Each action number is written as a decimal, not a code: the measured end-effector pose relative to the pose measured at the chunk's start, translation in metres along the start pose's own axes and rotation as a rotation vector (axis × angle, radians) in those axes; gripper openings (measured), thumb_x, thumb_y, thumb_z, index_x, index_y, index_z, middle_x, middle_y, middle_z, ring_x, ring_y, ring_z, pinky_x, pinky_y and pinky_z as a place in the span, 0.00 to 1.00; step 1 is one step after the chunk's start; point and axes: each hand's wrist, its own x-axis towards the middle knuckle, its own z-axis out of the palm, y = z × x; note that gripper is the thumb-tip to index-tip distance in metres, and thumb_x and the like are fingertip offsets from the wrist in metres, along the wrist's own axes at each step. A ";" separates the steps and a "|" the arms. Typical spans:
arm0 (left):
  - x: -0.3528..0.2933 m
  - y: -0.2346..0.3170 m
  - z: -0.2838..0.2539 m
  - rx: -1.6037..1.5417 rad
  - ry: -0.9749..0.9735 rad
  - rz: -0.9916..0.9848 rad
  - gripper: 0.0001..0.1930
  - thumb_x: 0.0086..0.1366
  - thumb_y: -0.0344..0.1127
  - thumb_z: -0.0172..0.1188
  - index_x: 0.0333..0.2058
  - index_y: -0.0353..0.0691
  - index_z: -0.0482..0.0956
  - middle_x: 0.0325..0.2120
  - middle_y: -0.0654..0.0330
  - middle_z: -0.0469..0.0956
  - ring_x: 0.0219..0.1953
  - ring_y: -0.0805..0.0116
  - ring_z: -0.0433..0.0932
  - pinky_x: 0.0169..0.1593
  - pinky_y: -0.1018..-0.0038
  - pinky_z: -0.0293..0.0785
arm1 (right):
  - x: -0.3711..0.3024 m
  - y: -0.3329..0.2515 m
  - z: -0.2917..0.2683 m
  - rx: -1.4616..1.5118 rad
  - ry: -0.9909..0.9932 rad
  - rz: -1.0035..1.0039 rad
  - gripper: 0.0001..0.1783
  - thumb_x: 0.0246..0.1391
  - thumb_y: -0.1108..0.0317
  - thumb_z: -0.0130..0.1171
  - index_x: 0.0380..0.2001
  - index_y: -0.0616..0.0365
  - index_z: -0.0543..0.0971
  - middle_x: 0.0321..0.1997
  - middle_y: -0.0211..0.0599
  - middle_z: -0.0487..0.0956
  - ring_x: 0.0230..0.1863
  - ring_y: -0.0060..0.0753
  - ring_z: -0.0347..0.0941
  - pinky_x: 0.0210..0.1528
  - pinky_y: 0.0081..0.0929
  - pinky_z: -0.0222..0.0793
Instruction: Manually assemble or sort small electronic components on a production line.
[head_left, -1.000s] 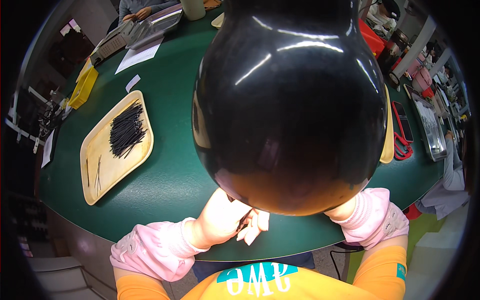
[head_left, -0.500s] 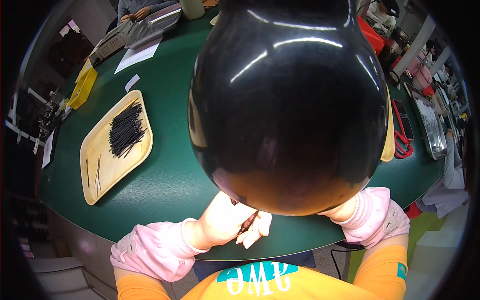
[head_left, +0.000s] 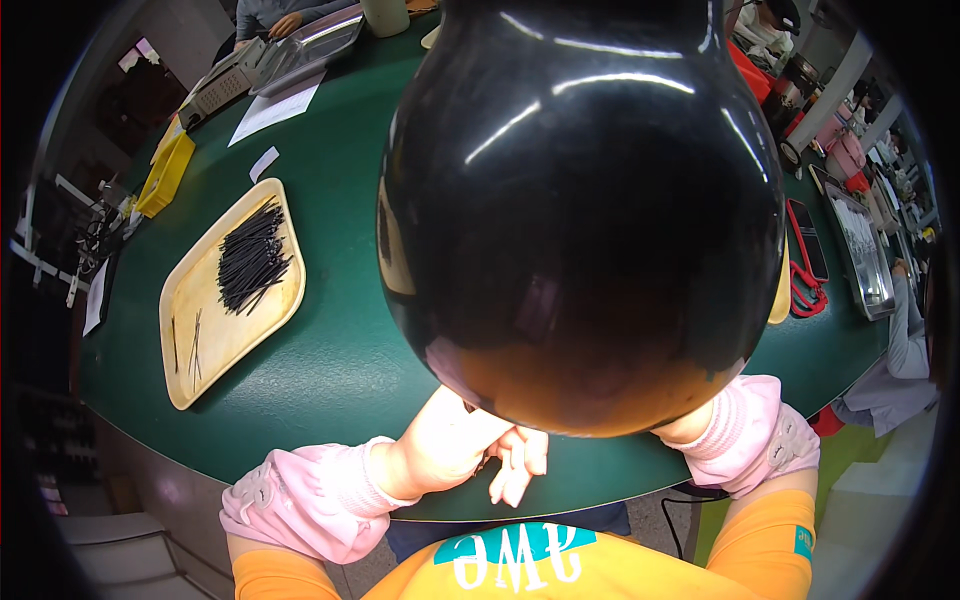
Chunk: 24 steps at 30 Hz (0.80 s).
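Note:
A large glossy black lamp shade [head_left: 580,220] fills the middle of the view and hides much of what lies beneath it. My left hand [head_left: 465,445], brightly lit, pokes out below its lower left rim with the fingers curled inward. A sliver of something dark shows at those fingers, too small to name. Of my right hand [head_left: 688,424] only the wrist part appears at the shade's lower right; its fingers are hidden. To the left, a cream tray [head_left: 230,345] bears a bundle of thin black sticks or wires [head_left: 252,258], with several loose ones nearer its front.
The green table [head_left: 345,330] curves around me. A yellow bin [head_left: 166,175], paper sheets [head_left: 277,110] and a metal tray [head_left: 310,50] lie far left, near another person's hand [head_left: 286,25]. At right are red-handled scissors [head_left: 808,292], a phone [head_left: 806,238] and another metal tray [head_left: 860,250].
My left fingers have shifted slightly, and less of the dark thing shows by them. The shade's lower edge sits a little farther right in view. My right wrist has barely moved.

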 end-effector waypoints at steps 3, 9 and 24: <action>-0.001 0.003 0.000 0.069 0.018 -0.015 0.12 0.65 0.36 0.41 0.36 0.31 0.66 0.19 0.53 0.73 0.12 0.72 0.71 0.13 0.85 0.62 | 0.001 0.002 0.000 -0.014 -0.001 -0.009 0.23 0.42 0.77 0.56 0.44 0.65 0.65 0.41 0.38 0.71 0.42 0.27 0.66 0.44 0.24 0.62; -0.002 0.005 0.005 0.211 0.114 -0.007 0.11 0.64 0.34 0.41 0.31 0.32 0.68 0.17 0.57 0.72 0.09 0.79 0.65 0.14 0.85 0.58 | 0.003 0.003 0.002 -0.042 -0.014 -0.024 0.21 0.42 0.78 0.55 0.43 0.66 0.67 0.40 0.38 0.72 0.41 0.27 0.67 0.43 0.24 0.63; 0.002 -0.002 0.008 0.323 0.193 0.063 0.09 0.63 0.31 0.43 0.28 0.33 0.68 0.15 0.60 0.70 0.08 0.83 0.60 0.13 0.86 0.56 | 0.003 -0.001 0.001 -0.129 -0.017 -0.077 0.17 0.43 0.81 0.52 0.40 0.67 0.70 0.36 0.38 0.74 0.37 0.26 0.69 0.40 0.22 0.65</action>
